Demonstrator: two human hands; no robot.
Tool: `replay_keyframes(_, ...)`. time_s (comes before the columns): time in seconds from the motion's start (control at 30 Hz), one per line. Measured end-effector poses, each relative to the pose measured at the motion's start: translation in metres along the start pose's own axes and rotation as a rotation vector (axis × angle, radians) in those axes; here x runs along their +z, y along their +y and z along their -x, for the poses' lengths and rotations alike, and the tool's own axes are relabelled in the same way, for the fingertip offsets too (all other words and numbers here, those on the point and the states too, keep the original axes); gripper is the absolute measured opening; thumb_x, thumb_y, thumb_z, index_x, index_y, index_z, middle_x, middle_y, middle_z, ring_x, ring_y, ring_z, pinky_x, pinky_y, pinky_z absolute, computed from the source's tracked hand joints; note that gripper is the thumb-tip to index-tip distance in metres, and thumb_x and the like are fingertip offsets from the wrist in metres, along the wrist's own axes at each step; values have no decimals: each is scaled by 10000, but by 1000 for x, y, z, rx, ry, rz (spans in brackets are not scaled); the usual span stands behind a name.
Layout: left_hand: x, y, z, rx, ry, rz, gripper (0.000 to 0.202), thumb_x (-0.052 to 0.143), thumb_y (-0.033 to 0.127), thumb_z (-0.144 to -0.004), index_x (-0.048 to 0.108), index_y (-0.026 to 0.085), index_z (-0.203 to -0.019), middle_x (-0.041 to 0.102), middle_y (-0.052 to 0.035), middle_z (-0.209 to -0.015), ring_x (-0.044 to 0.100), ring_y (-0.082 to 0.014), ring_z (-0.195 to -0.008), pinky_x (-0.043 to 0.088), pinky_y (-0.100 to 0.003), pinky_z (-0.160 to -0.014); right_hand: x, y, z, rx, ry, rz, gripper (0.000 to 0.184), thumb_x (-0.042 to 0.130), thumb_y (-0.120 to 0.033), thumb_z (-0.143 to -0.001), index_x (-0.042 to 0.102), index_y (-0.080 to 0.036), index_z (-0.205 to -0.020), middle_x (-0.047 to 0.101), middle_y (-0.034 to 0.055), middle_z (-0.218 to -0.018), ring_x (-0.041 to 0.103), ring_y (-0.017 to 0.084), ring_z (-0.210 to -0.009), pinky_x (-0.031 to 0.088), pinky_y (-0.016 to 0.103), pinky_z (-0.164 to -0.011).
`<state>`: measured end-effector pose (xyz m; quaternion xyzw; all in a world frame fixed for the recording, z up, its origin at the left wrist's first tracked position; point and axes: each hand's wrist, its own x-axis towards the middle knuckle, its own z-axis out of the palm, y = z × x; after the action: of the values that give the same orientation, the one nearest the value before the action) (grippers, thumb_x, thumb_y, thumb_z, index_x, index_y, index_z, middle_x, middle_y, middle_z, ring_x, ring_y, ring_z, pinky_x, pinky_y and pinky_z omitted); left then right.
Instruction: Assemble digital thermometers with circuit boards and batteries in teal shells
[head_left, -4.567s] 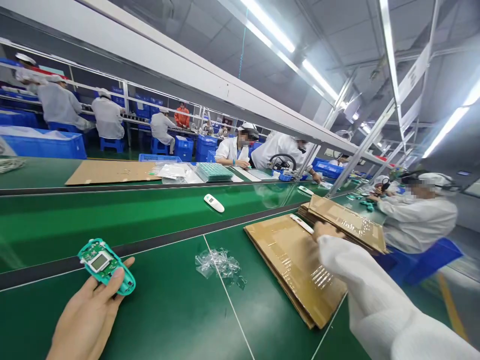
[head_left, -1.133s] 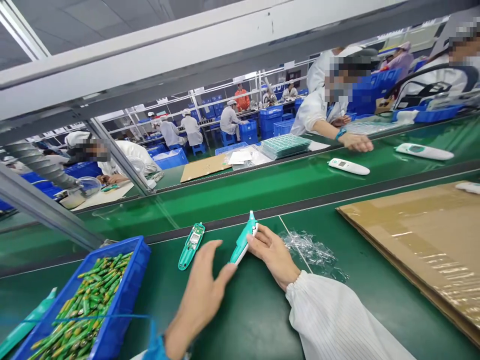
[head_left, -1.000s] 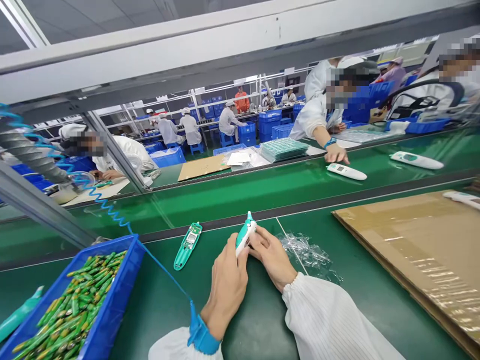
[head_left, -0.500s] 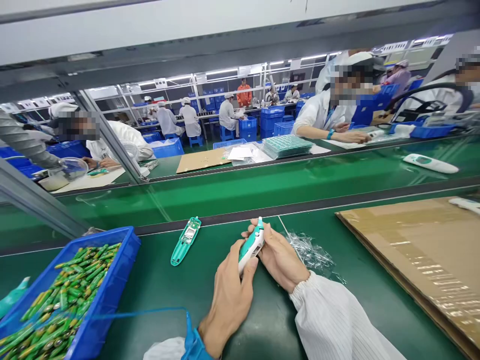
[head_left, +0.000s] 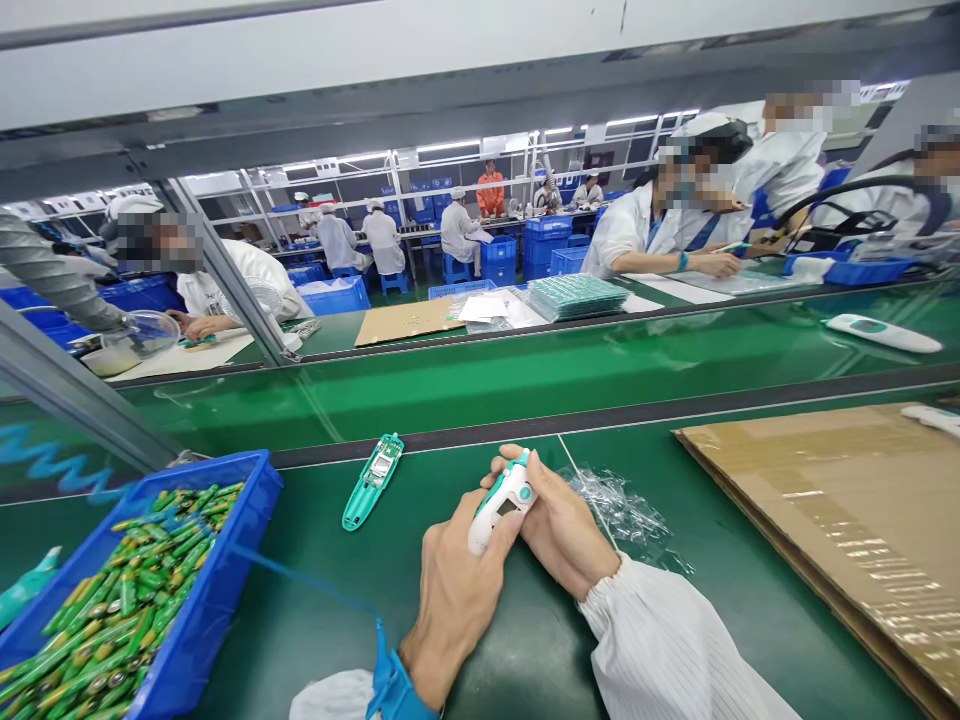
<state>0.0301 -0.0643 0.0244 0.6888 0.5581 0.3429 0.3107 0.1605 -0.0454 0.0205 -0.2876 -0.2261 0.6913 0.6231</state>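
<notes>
White-and-teal handheld thermometer (head_left: 501, 512), small grey display, left hand (head_left: 457, 610) and right hand (head_left: 561, 530), both grips clamped on it

Passage left of the left hand (head_left: 457, 610) is crossed by a thin blue cord (head_left: 300, 575) and bounded by a blue plastic crate (head_left: 202, 540) of green batteries (head_left: 127, 610). Right of the right hand (head_left: 562, 530), crumpled clear plastic film (head_left: 622, 515) is met first, then a flat brown cardboard sheet (head_left: 787, 520). The gap between the hands is filled by a white-and-teal thermometer (head_left: 502, 505). Ahead, a teal open casing (head_left: 373, 482) lies on the green counter (head_left: 300, 510).
</notes>
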Motion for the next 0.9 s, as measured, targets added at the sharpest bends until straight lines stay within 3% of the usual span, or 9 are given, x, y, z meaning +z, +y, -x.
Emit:
replay_keyframes(0.07,2,-2,1,60,0,21,338,583,404,-905,635,244,-1198,756,-31,-906,673,-176,-710,473,-251,-629,0,0,1,14,1,-14,531,726,-568,-774,611,-218,-1156,596,46,-1060,604,170,-975,507,315,-862)
replay_keyframes(0.13,4,-6,1,133,0,19,370,556,358,-924,602,251,-1275,741,-65,-1134,707,-207,-907,522,-282,-759,-2,1,0,26,7,-9,557,753,-566,-746,604,-227,-1162,598,45,-1054,605,167,-969,510,305,-841)
replay_keyframes(0.2,6,-10,1,165,-4,-12,393,506,343,-954,573,270,-1335,708,-67,-1243,700,-222,-1033,532,-302,-844,-5,2,-3,26,17,1,560,776,-556,-724,607,-217,-1136,601,44,-1030,607,164,-963,510,299,-835)
replay_keyframes(0.37,6,-13,0,131,15,-85,427,535,395,-947,564,298,-1361,756,-44,-1141,734,-227,-968,563,-305,-822,-4,2,-3,16,25,-17,569,795,-555,-700,617,-206,-1112,599,35,-1006,607,163,-966,507,307,-859)
replay_keyframes(0.53,10,-18,1,194,55,-123,437,543,384,-947,535,271,-1370,680,-51,-1307,690,-232,-1112,563,-344,-913,4,1,1,10,43,-18,469,781,-497,-743,589,-200,-1051,588,22,-955,600,147,-934,497,289,-847)
replay_keyframes(0.7,16,-26,2,281,82,-174,433,481,345,-983,517,234,-1400,658,-80,-1337,668,-226,-1161,567,-340,-934,3,5,0,-23,25,-26,455,779,-518,-737,558,-176,-940,596,32,-962,588,142,-923,497,301,-873)
replay_keyframes(0.9,14,-21,6,309,155,-144,376,459,291,-988,586,232,-1337,747,-76,-1136,717,-215,-1030,558,-326,-930,1,6,0,-70,-61,-33,407,765,-493,-766,558,-179,-923,605,22,-927,589,139,-956,471,341,-979)
